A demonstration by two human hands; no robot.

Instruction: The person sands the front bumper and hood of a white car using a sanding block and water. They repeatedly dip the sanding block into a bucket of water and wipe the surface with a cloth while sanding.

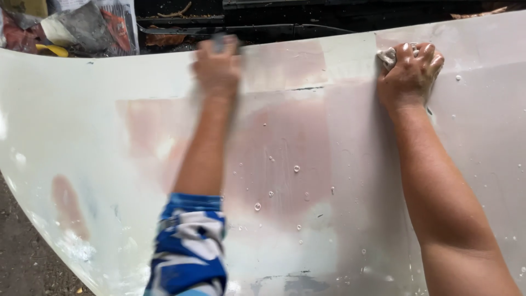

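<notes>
Clutter fills the far left corner of the head view: a crumpled bag [82, 27] of grey and white sheet with red-orange patches lies slumped there, with something yellow [52, 50] and curved just below it; what is inside the bag cannot be made out. A dark strip runs behind the top edge of the work, with a long thin dark bar [246, 28] and a few brown dry leaves [164, 39] lying in it. Below all this, nearly filling the view, is a large off-white car body panel [98, 126], curved at its left edge and wet, with beads of water scattered over its middle. Broad pinkish patches show where the top coat is rubbed thin, and a grey patch sits near the bottom edge. The right hand [411, 71] rests near the panel's upper right, fingers curled and pressed down on a small pale wad, a folded rag or sanding paper [388, 55], of which only a corner shows past the knuckles; the bare forearm runs down to the lower right corner. The left hand [217, 63] is at the panel's top edge near the middle, blurred by motion; it seems to lie against the surface with something dark at the fingertips, but whether it is closed on anything cannot be told. Its forearm comes out of a blue-and-white patterned sleeve [189, 246] at the bottom. A strip of dark ground [22, 257] shows at lower left beside the panel's edge.
</notes>
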